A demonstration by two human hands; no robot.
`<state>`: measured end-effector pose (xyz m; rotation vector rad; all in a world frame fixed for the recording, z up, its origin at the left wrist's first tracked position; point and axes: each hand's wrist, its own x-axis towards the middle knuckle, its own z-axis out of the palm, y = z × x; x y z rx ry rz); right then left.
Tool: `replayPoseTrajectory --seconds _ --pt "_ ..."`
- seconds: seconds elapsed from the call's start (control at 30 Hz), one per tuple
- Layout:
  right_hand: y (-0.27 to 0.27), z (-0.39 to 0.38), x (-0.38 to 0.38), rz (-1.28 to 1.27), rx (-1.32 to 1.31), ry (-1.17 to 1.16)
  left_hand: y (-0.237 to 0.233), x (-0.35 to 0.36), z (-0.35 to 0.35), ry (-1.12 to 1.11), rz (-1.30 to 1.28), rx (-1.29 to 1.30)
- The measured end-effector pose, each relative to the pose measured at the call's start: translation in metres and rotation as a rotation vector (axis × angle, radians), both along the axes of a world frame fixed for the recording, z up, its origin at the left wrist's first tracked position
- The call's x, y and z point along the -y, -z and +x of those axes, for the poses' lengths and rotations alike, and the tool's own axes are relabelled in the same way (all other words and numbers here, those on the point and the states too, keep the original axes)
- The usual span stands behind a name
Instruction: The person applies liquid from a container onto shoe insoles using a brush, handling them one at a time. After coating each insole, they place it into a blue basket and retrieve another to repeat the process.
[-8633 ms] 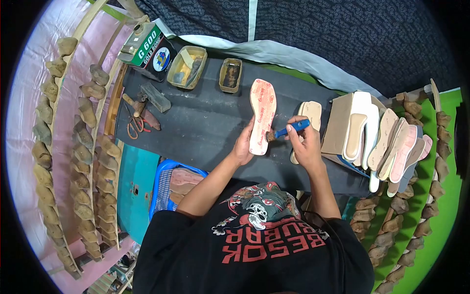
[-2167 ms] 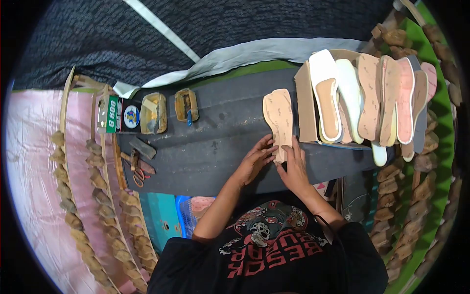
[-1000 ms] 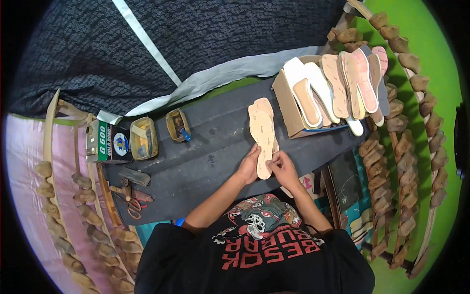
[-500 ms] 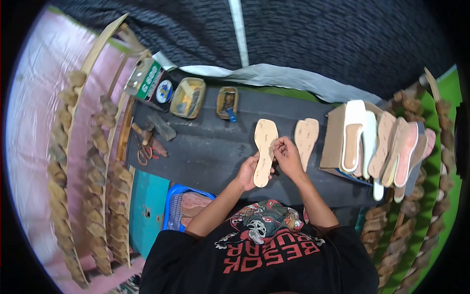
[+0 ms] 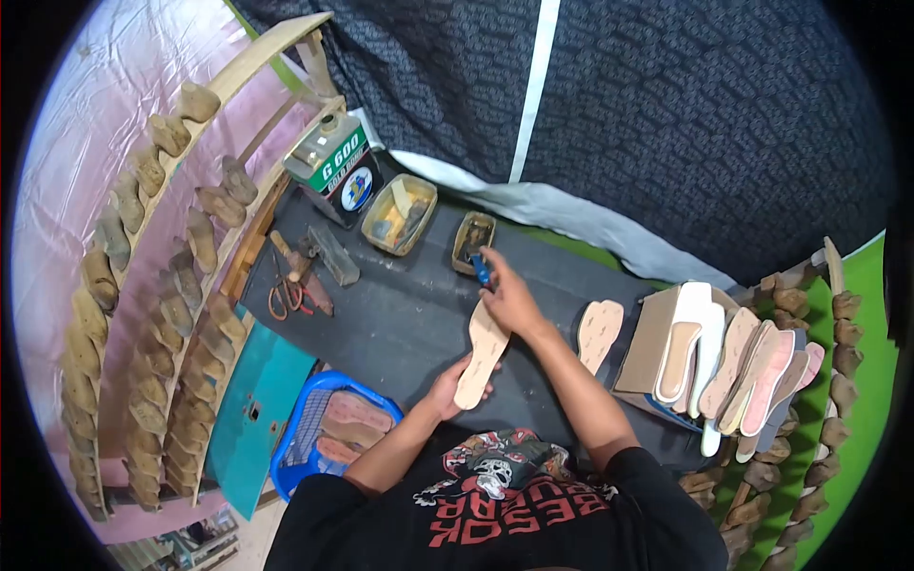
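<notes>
My left hand [image 5: 444,390] holds a tan insole [image 5: 480,356] by its near end, over the dark worktable [image 5: 400,314]. My right hand [image 5: 509,297] reaches across the insole to the blue-handled brush [image 5: 482,269] that rests in the small glue tin [image 5: 473,241], and its fingers are closing on the handle. A second tan insole [image 5: 598,333] lies flat on the table to the right.
A larger tin [image 5: 400,214], a G 600 glue can [image 5: 338,167], scissors [image 5: 284,295] and hand tools lie at the table's far left. A cardboard box with upright soles [image 5: 724,357] stands at the right. Racks of wooden lasts [image 5: 181,314] flank both sides. A blue basket [image 5: 328,433] sits below.
My right hand has left the insole and stretched forward to the brush in the small tin. My left hand keeps the insole. The view has swung to the left.
</notes>
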<state>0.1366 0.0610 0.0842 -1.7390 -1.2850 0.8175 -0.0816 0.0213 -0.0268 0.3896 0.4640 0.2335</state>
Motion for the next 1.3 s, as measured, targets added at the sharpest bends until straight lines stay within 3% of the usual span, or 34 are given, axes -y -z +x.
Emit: replayPoseTrajectory --seconds 0.03,0.23,0.33,0.53,0.67,1.3 --pt "0.008 0.000 -0.008 0.075 0.141 -0.028 0.002 -0.003 -0.002 0.004 -0.021 0.009" --pt "0.027 0.008 -0.035 0.065 0.361 -0.028 0.003 -0.022 0.001 0.043 0.005 0.036" --pt "0.020 0.009 -0.037 0.295 0.331 0.097 0.007 -0.024 0.004 0.028 -0.017 0.086" --pt "0.008 0.015 -0.036 0.114 0.014 0.279 0.008 -0.025 0.000 0.015 -0.048 0.157" --pt "0.013 0.013 -0.030 0.235 -0.039 0.322 0.008 -0.021 -0.011 0.014 -0.083 0.158" --pt "0.039 -0.002 -0.018 0.298 -0.145 0.373 0.004 -0.030 -0.029 -0.114 -0.092 0.122"
